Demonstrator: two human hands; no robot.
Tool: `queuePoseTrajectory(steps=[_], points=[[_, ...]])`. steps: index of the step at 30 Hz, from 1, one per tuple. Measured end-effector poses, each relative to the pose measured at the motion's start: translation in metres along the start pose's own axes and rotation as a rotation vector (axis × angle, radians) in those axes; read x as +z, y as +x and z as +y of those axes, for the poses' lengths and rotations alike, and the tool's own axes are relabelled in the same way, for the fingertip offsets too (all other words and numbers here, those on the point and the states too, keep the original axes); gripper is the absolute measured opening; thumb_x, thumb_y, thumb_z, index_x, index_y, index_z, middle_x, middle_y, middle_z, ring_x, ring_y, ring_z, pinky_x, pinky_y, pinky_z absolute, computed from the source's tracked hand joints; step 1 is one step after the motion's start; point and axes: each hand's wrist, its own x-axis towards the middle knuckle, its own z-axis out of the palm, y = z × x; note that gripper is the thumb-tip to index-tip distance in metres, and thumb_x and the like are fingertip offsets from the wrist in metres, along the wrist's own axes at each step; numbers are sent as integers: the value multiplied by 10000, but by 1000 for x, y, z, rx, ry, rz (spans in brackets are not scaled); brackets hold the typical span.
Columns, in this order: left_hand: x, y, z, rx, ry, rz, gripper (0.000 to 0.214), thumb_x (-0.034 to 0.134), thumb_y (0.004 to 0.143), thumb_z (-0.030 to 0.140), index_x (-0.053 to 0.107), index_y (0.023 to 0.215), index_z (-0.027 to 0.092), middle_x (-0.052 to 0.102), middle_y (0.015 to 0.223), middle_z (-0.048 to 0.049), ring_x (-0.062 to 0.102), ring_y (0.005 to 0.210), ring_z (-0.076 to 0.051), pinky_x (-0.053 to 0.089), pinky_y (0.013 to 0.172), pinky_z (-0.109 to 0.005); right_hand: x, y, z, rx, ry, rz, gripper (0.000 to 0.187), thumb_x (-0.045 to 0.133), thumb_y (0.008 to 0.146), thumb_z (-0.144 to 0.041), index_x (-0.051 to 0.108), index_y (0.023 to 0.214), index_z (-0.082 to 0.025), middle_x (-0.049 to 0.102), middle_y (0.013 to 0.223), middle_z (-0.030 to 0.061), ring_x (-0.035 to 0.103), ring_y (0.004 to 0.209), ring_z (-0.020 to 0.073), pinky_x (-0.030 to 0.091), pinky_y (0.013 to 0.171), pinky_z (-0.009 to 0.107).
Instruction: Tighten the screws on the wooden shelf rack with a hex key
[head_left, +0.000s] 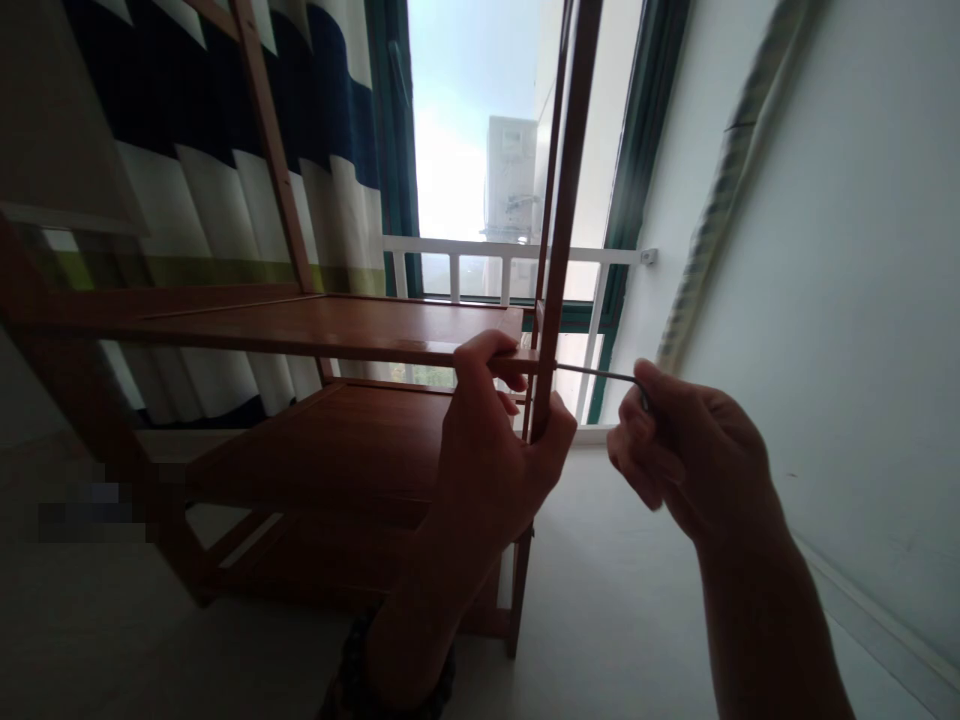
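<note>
A brown wooden shelf rack [330, 330] with several boards stands before me. My left hand [495, 440] is closed around its front right upright post [566, 180], with fingers hooked over the corner of the upper board. My right hand [682, 460] is closed on a thin metal hex key [596, 373]. The key lies level, and its tip meets the post just right of my left fingers.
A window [480, 150] with a white railing [517, 255] is behind the rack. A striped curtain [225, 150] hangs at the left, and a white wall [840, 300] runs along the right. Pale floor [615, 600] lies below the rack.
</note>
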Motion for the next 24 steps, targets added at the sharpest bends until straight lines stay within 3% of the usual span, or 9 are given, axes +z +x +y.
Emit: queuePoseTrajectory(steps=[2,4,9,14,16,18,20,22,24], points=[[0,0,0,-3,-4,1,486,617,726,168,341,1123,215,519,976,-30,561,765,-126,510,658,-279,4,1,-2,139,181,-88,423,495,862,-419,453,508,-192,223,289,-109,277,193,58,214,240,191],[0,0,0,-10,-2,6,491,624,717,168,344,1119,214,518,986,-33,562,768,-127,511,658,-279,5,3,-1,171,251,-114,402,469,876,-386,451,525,-190,233,307,-108,283,201,54,226,242,184],[0,0,-1,-19,6,3,507,636,716,182,340,1126,216,513,995,-35,568,770,-128,515,664,-280,-9,4,5,-192,11,-51,120,535,881,-303,595,897,-200,602,692,-36,608,489,87,436,358,173],[0,0,-1,-8,-4,-14,495,624,730,176,329,1125,218,511,974,-31,573,765,-131,515,659,-279,-27,-1,2,-294,-221,-273,279,597,848,-234,570,1126,-227,649,1010,40,680,742,150,547,480,240],[0,0,-1,-9,-1,-12,497,629,721,168,332,1116,217,510,973,-30,570,763,-129,514,662,-278,-24,-1,2,-315,-248,-220,246,606,843,-259,599,1084,-210,675,941,37,678,682,142,543,480,247],[0,0,0,-11,2,-4,499,633,712,161,336,1110,215,511,962,-26,567,748,-125,513,669,-280,-14,1,5,-306,-224,-76,186,562,870,-330,639,948,-179,677,736,10,645,547,115,513,445,229],[0,0,0,-14,2,0,497,628,713,157,336,1111,215,513,962,-26,565,737,-122,512,674,-284,-1,3,9,-253,-126,96,284,519,883,-407,631,784,-166,572,492,-37,558,394,87,451,375,199],[0,0,0,-11,1,2,495,624,718,161,335,1116,218,511,975,-29,567,740,-123,512,671,-285,8,6,13,-162,1,115,376,481,877,-489,594,711,-172,468,405,-65,474,302,74,383,304,187],[0,0,-1,-4,4,6,493,628,717,170,338,1114,219,510,982,-31,570,756,-128,513,666,-284,11,9,16,-112,48,94,372,485,861,-520,580,742,-181,477,444,-70,464,297,67,363,287,181]])
